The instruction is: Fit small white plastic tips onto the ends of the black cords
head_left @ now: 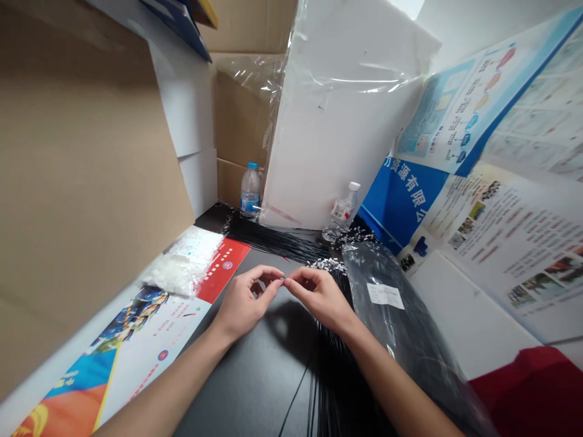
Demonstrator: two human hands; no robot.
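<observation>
My left hand (248, 300) and my right hand (321, 297) meet above the dark tabletop (246, 376), fingertips almost touching. Thumb and forefinger are pinched together on each hand. A tiny dark piece shows between the fingertips, too small to name. Below and beside my right hand runs a bundle of thin black wires (332, 376), partly covered by my right forearm. Small white connectors (330, 265) cap the far ends of this bundle, just behind my right hand.
More black wires (277, 238) lie across the back. Two plastic bottles, one blue-capped (250, 191) and one white-capped (342, 209), stand there. At right lies a clear bag (410, 340) with a label; at left, a bag of small white parts (184, 264) rests on a printed sheet (159, 346).
</observation>
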